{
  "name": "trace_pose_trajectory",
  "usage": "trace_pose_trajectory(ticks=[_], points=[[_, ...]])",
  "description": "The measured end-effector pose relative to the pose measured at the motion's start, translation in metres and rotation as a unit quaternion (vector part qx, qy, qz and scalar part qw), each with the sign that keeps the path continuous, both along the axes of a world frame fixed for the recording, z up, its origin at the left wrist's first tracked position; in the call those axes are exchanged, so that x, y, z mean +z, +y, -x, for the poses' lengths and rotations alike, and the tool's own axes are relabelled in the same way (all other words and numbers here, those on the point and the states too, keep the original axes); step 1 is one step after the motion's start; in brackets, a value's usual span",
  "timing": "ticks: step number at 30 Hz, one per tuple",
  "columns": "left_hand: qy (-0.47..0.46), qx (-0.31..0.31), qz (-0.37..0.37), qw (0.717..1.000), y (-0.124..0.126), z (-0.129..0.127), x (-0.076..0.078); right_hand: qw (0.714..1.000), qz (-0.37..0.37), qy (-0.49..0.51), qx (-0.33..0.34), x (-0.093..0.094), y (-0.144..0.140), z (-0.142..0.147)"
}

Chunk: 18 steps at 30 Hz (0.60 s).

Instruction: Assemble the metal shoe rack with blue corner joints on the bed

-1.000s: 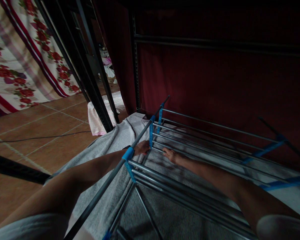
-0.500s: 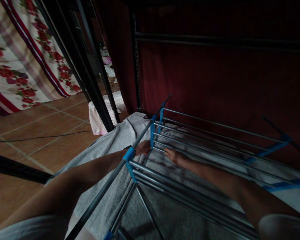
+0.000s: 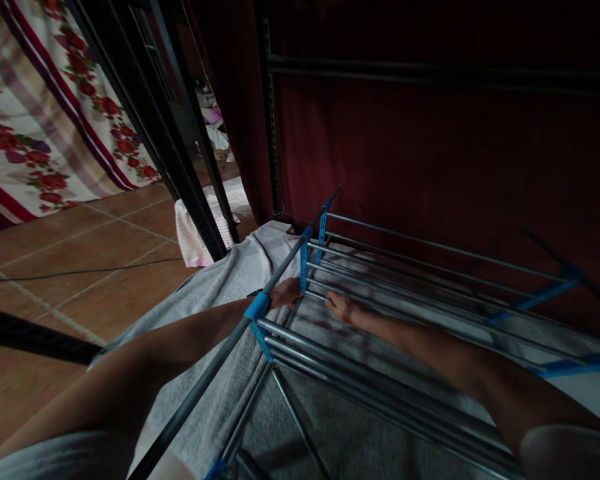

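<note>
A rack of metal rods (image 3: 380,373) with blue plastic brackets stands on grey cloth, a long grey side pole (image 3: 215,367) running along its left. My left hand (image 3: 285,293) reaches under this pole and closes on the lower end of a blue bracket (image 3: 303,267); some of its fingers are hidden. Just to the right, my right hand (image 3: 341,308) is closed around the lowest metal rod (image 3: 316,294) of that bracket, close to where the rod meets the plastic.
Grey cloth (image 3: 205,320) covers the surface beneath the rack. Black metal posts (image 3: 200,220) rise at the left, before a dark red curtain (image 3: 405,153). Beyond lie a tiled floor (image 3: 125,233) with a cable (image 3: 80,272), a floral curtain (image 3: 45,100) and a striped cloth (image 3: 195,230).
The view has shifted very slightly. Both hands keep their places on the bracket and rod, and my right hand's fingers look a little more curled.
</note>
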<state>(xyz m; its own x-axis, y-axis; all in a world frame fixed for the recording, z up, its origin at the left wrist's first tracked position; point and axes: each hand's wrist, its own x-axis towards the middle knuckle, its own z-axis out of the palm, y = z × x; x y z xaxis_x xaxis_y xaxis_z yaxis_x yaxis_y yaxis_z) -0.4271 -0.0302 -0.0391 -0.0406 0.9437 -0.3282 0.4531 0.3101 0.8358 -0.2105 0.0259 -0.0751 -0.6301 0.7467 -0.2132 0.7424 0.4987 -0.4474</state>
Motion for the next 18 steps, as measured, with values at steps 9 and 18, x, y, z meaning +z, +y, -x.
trace_pose_trajectory(ticks=[9,18], points=[[0.021,-0.016,-0.001,1.0,0.0,0.001,-0.006,1.0,0.009,0.014,0.013,-0.001,0.004,0.059],[0.04,0.005,0.008,0.999,-0.001,-0.006,0.002,0.996,0.02,0.073,0.043,0.007,-0.003,0.049]])
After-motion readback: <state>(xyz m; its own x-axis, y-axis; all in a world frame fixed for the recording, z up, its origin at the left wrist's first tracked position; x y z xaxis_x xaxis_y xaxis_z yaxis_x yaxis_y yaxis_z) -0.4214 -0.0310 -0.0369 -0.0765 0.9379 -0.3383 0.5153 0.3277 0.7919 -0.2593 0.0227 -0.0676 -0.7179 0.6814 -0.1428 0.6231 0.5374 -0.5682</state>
